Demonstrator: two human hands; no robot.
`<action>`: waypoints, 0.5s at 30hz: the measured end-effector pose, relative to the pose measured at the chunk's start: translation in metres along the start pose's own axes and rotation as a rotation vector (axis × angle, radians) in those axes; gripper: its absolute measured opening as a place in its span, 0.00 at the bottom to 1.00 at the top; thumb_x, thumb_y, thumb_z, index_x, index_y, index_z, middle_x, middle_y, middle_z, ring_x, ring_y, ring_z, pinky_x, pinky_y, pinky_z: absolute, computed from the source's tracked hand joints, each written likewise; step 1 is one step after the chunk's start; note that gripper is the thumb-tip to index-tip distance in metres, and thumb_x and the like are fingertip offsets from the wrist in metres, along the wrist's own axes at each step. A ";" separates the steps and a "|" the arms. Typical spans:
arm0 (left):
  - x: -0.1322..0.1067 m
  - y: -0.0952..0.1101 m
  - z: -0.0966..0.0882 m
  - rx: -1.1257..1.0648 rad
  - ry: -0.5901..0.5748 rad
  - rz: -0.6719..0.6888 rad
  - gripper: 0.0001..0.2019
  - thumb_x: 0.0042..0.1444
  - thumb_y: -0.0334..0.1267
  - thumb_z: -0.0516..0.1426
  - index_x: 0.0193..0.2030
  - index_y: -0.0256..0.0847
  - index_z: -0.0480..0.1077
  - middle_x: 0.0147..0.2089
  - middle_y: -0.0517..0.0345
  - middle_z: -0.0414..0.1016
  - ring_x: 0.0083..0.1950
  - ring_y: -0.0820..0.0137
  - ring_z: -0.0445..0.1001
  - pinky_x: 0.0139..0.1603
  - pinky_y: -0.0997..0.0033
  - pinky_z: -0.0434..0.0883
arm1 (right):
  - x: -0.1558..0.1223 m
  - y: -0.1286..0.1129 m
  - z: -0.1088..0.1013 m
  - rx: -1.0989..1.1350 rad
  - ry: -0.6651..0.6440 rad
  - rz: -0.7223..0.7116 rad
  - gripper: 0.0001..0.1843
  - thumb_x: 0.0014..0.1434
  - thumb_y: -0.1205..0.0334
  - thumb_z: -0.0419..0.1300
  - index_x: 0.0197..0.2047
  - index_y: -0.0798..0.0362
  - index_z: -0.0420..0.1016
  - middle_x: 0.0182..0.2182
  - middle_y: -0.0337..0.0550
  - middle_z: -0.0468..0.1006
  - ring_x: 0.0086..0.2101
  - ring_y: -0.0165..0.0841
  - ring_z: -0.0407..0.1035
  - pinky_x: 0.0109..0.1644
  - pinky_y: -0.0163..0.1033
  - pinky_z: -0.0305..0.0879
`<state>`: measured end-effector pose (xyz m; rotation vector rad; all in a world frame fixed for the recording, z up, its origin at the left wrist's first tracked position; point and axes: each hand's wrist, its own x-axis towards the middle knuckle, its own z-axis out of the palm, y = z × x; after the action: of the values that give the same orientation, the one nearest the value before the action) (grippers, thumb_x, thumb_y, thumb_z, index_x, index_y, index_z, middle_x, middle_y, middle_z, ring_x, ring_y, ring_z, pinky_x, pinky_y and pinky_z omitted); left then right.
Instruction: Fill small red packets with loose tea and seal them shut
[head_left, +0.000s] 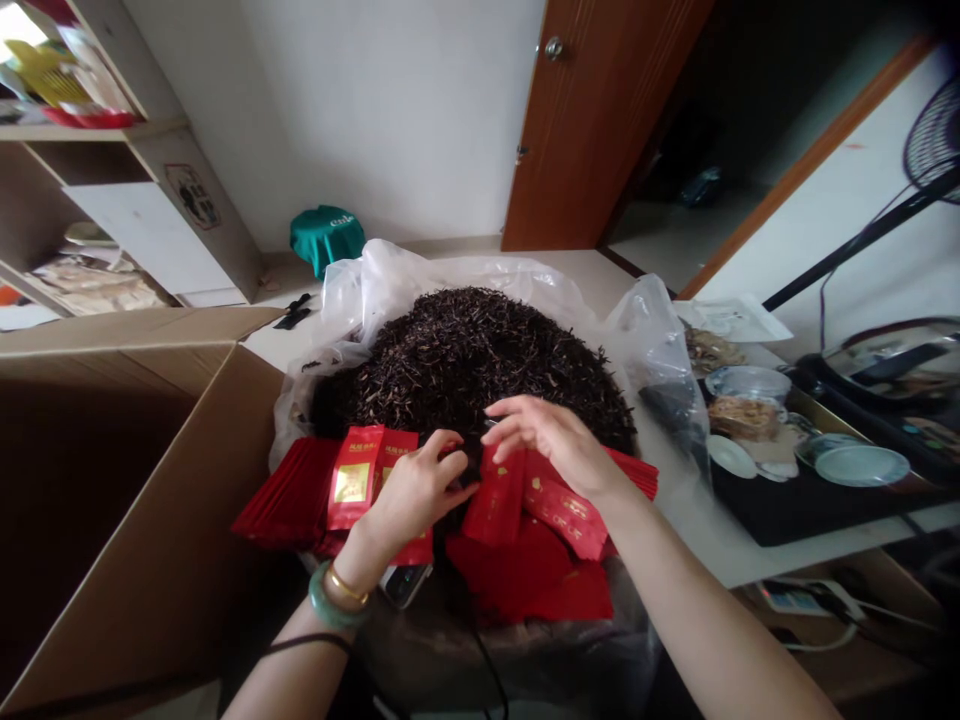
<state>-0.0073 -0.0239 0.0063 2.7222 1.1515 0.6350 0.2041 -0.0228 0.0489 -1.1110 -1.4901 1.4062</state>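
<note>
My left hand (pixel 424 482), with a jade bangle and a gold ring-shaped bracelet at the wrist, has its fingers curled beside a dark spot at the front of the tea heap. What lies between thumb and fingers I cannot make out. My right hand (pixel 551 438) hovers over a red pouch (pixel 499 495), fingers stretched out and a little bent; its thumb is hidden. Behind both hands rises a big heap of dark, twisted tea leaves (pixel 480 350). Red packets with gold labels (pixel 352 482) lie under and left of my left hand. Flat red pouches (pixel 525 570) are spread in front.
A clear plastic bag (pixel 656 330) surrounds the heap. At left stands an open cardboard box (pixel 142 560). Part of a small device (pixel 405 585) shows beneath the packets. On the right, a black mat (pixel 772 520) carries a lidded tub (pixel 746 400) and a dish (pixel 862 466). Behind is a green-covered stool (pixel 326 238).
</note>
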 end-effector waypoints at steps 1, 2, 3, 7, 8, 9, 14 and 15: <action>0.000 -0.002 -0.001 0.012 0.002 -0.020 0.07 0.56 0.39 0.60 0.36 0.38 0.70 0.50 0.49 0.71 0.34 0.70 0.76 0.29 0.72 0.76 | 0.005 0.009 -0.001 0.002 0.087 0.021 0.26 0.65 0.42 0.45 0.48 0.55 0.72 0.35 0.48 0.81 0.31 0.35 0.76 0.40 0.45 0.73; -0.001 -0.005 -0.002 0.017 -0.001 -0.034 0.07 0.56 0.40 0.60 0.35 0.38 0.70 0.51 0.49 0.71 0.32 0.71 0.76 0.28 0.72 0.75 | 0.009 0.018 -0.001 -0.055 0.127 0.054 0.21 0.65 0.47 0.48 0.45 0.54 0.72 0.33 0.46 0.80 0.31 0.35 0.76 0.38 0.43 0.73; -0.001 -0.007 -0.003 0.016 -0.003 -0.041 0.08 0.56 0.40 0.60 0.34 0.37 0.71 0.52 0.49 0.71 0.31 0.72 0.76 0.29 0.71 0.75 | 0.013 0.029 0.001 -0.158 0.097 0.084 0.16 0.64 0.52 0.51 0.42 0.54 0.73 0.33 0.46 0.80 0.32 0.35 0.77 0.39 0.44 0.73; -0.001 -0.012 -0.005 -0.030 -0.009 -0.013 0.09 0.55 0.42 0.62 0.32 0.38 0.74 0.54 0.48 0.70 0.37 0.69 0.77 0.36 0.69 0.77 | 0.021 0.070 0.021 -0.622 -0.120 -0.042 0.20 0.56 0.71 0.56 0.52 0.53 0.72 0.52 0.52 0.75 0.54 0.41 0.69 0.59 0.51 0.63; 0.000 -0.012 -0.006 -0.042 -0.009 -0.001 0.09 0.55 0.42 0.62 0.31 0.38 0.74 0.54 0.49 0.70 0.39 0.68 0.77 0.38 0.68 0.78 | 0.023 0.077 0.027 -0.723 -0.161 -0.065 0.25 0.54 0.71 0.58 0.56 0.53 0.69 0.57 0.54 0.70 0.58 0.43 0.64 0.62 0.53 0.59; 0.000 -0.012 -0.006 -0.052 -0.007 0.010 0.09 0.55 0.42 0.61 0.31 0.38 0.75 0.53 0.49 0.70 0.41 0.67 0.77 0.40 0.68 0.78 | 0.024 0.082 0.031 -0.816 -0.201 -0.077 0.31 0.53 0.71 0.60 0.60 0.53 0.65 0.62 0.56 0.65 0.62 0.45 0.58 0.64 0.55 0.55; 0.001 -0.013 -0.011 -0.094 -0.004 0.018 0.11 0.52 0.44 0.63 0.29 0.38 0.74 0.52 0.50 0.69 0.43 0.66 0.76 0.42 0.69 0.78 | 0.037 0.077 0.044 -1.179 -0.336 0.025 0.48 0.47 0.64 0.68 0.68 0.49 0.51 0.68 0.59 0.48 0.65 0.58 0.45 0.62 0.63 0.53; 0.001 -0.012 -0.012 -0.105 -0.014 0.013 0.11 0.52 0.45 0.63 0.30 0.38 0.74 0.53 0.50 0.68 0.43 0.66 0.76 0.43 0.68 0.78 | 0.041 0.072 0.045 -1.232 -0.351 0.047 0.49 0.46 0.62 0.70 0.68 0.48 0.52 0.68 0.59 0.48 0.64 0.60 0.48 0.60 0.63 0.56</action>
<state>-0.0200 -0.0150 0.0145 2.6434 1.0670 0.6577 0.1542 0.0027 -0.0270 -1.6167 -2.7296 0.6046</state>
